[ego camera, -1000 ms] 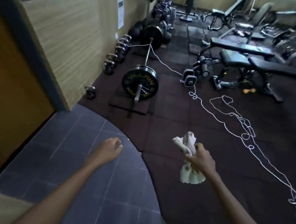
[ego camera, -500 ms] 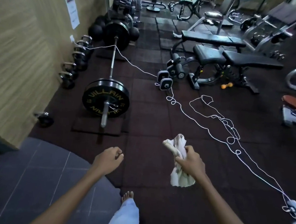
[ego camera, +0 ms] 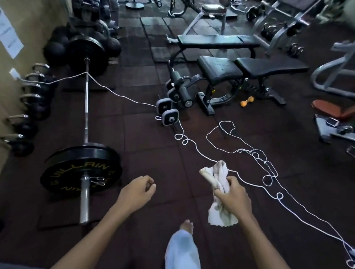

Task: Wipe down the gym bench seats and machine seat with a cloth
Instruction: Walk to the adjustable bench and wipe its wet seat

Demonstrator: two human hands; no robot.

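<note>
My right hand (ego camera: pixel 232 198) grips a crumpled white cloth (ego camera: pixel 219 181) in front of me, its ends sticking out above and below the fist. My left hand (ego camera: pixel 138 190) hangs beside it with loosely curled fingers and holds nothing. Ahead stands a black adjustable bench with a square seat pad (ego camera: pixel 218 70) and a long back pad (ego camera: pixel 269 67). Behind it is a flat black bench (ego camera: pixel 218 41). A machine with a reddish seat (ego camera: pixel 344 108) stands at the right. All seats are well beyond my hands.
A loaded barbell (ego camera: pixel 86 112) lies on the floor at the left, kettlebells (ego camera: pixel 29 107) lined along the wall. A white cord (ego camera: pixel 246 150) loops across the dark rubber floor between me and the benches. A small orange dumbbell (ego camera: pixel 247 102) lies under the bench. My foot (ego camera: pixel 186 225) steps forward.
I have walked off the grey tiles onto the rubber floor; the benches and barbell are closer. My right hand still holds the cloth, and my leg has swung forward.
</note>
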